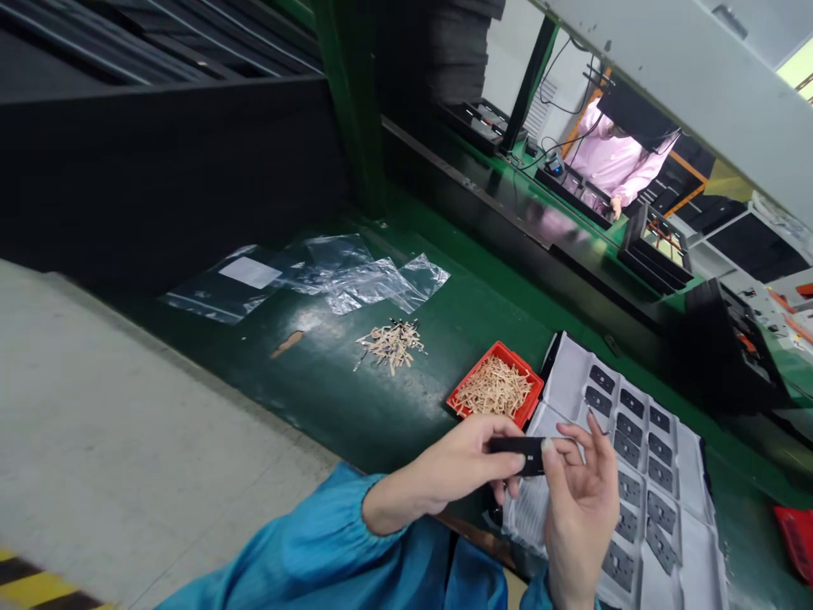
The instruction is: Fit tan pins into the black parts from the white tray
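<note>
While my left grip [467, 457] is grasping a black piece [516, 455] between thumb and fingers, just below the middle of the frame and toward the right, my right grip [581, 504] is resting its thumb against the piece's right end. Its other fingers are spreading upward, and I cannot tell whether they are clasping anything. Just behind my hands, a red box [533, 400] is holding a heap of pale strips [495, 386]. To its right, a whitish tray [565, 373] is filling the lower right, and dark flat plates [659, 473] are lying in it in rows. All of these are sitting on a green surface [330, 381]. Near the centre, a smaller loose pile [392, 346] of similar strips is lying on it; farther up and left, clear plastic bags [374, 284] are overlapping, and one is showing a white label [250, 272]. At upper right, a co-worker in pink [610, 161] is working at another bench.
</note>
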Motion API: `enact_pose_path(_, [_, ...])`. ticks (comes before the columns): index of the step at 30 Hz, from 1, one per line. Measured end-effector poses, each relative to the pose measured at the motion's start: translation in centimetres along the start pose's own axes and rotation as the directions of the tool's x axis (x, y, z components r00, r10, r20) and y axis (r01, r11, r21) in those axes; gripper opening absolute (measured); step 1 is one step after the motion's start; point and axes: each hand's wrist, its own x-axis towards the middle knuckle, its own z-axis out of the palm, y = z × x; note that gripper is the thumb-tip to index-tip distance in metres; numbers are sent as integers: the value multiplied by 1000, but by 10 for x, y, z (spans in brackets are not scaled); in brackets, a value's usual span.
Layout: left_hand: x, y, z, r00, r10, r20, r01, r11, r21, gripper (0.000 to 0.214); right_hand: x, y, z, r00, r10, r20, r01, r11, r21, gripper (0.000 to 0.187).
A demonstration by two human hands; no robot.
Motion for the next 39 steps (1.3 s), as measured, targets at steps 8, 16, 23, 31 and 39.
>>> enact_pose_path(8, [-3,-2,12,990,73,-123,-76,997,-18,33,-15,9,-2,1000,21,-18,-23,996,-91,30])
enact_pose_path(16, [-10,0,18,982,125,-141,-129,992,-18,18,-25,13,-7,990,-6,142,23,993,-116,20])
enact_pose_path(23, [-15,-1,16,982,145,-118,-143,989,28,14,-25,12,-13,975,-70,210,118,967,-224,19])
enact_pose_path(31, [-19,2,17,984,132,-119,-123,989,77,17,-26,5,-11,955,-164,249,235,927,-293,22])
enact_pose_path(39, [-28,14,18,985,145,-90,-135,985,112,24,-31,3,-18,928,-214,306,325,866,-379,27])
